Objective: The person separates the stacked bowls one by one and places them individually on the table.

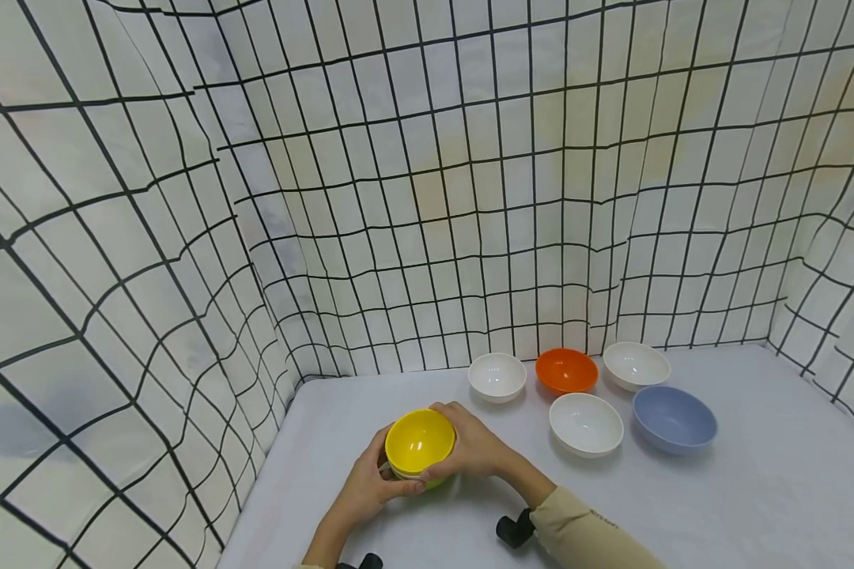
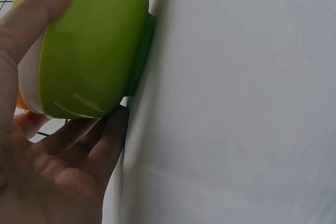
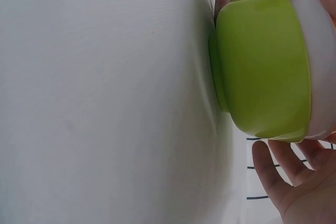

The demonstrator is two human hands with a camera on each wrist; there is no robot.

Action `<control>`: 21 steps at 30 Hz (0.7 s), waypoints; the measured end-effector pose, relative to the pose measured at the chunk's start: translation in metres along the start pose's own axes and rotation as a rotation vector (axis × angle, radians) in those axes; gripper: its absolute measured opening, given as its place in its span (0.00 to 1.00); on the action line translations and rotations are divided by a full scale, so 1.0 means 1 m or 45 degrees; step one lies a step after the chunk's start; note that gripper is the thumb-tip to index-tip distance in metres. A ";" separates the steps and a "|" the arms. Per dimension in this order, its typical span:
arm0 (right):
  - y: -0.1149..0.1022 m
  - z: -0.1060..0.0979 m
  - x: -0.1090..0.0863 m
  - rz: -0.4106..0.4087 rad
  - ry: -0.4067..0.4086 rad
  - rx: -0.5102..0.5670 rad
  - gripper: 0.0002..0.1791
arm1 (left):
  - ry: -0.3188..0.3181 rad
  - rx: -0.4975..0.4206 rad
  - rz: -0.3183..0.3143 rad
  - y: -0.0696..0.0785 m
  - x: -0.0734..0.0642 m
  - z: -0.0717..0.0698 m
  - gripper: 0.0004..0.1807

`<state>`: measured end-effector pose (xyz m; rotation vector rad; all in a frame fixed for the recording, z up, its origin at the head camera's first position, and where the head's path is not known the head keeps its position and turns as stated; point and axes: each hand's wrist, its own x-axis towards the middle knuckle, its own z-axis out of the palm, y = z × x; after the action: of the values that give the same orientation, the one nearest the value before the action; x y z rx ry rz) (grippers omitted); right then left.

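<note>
A stack of three nested bowls stands upright near the front of the table, between both hands. On top is a yellow bowl [image 1: 420, 442], its inside facing up. Under it sits a white bowl [image 3: 321, 61], mostly hidden in the head view. Lowest is a green bowl [image 2: 94, 51], its foot right at the white cloth. My left hand [image 1: 370, 482] holds the stack from the left, thumb in front by the rims and fingers round the side. From the right, my right hand [image 1: 477, 446] holds it, thumb at the front and fingers reaching behind the yellow bowl.
Right of the stack stand a small white bowl [image 1: 496, 378], an orange bowl [image 1: 566, 371], another white bowl [image 1: 636, 366], a nearer white bowl [image 1: 586, 425] and a wide blue bowl [image 1: 674, 420]. White cloth [image 1: 776, 490] covers the table; black-gridded walls [image 1: 413, 237] enclose it.
</note>
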<state>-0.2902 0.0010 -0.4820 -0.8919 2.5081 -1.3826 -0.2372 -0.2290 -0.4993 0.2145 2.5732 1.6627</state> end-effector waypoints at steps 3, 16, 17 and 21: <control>-0.001 0.000 0.000 0.001 0.010 -0.004 0.56 | 0.001 -0.002 0.002 0.000 0.000 0.000 0.56; -0.003 0.005 0.000 0.053 0.057 -0.007 0.61 | 0.035 0.026 0.037 -0.002 0.001 0.002 0.56; -0.003 0.005 0.000 0.056 0.061 -0.009 0.61 | 0.039 0.031 0.039 -0.003 0.001 0.002 0.55; -0.001 0.005 0.000 0.059 0.067 -0.013 0.62 | 0.043 0.036 0.030 -0.003 0.002 0.003 0.56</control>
<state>-0.2876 -0.0032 -0.4838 -0.8045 2.5595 -1.3987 -0.2390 -0.2275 -0.5031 0.2212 2.6304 1.6526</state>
